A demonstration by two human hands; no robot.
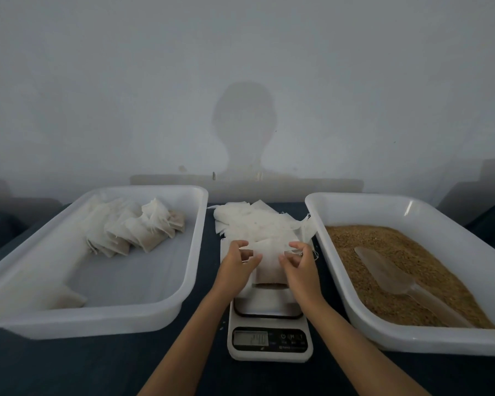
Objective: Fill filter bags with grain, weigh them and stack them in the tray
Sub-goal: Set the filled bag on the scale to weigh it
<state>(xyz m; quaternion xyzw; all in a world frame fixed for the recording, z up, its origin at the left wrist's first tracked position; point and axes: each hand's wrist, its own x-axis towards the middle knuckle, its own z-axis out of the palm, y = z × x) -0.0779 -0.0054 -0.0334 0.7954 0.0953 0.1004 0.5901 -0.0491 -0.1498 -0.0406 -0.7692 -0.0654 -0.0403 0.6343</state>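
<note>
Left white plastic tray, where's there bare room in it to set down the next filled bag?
The left white plastic tray has bare floor across its near middle and right, bordered by the row of filled white filter bags at the far side and one lone bag at the near-left corner. The far-left part is crowded.

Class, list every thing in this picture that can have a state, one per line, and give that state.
Left tray: partly filled, a row of filled bags leaning at the far end.
Right tray: holds grain.
Scoop: lying idle on the grain.
Scale: switched on, display lit, digits too blurred to read.
Bag on scale: upright, top held by both hands.
Empty bags: loose pile behind the scale.
Left hand: pinches the bag.
Right hand: pinches the bag.
</note>
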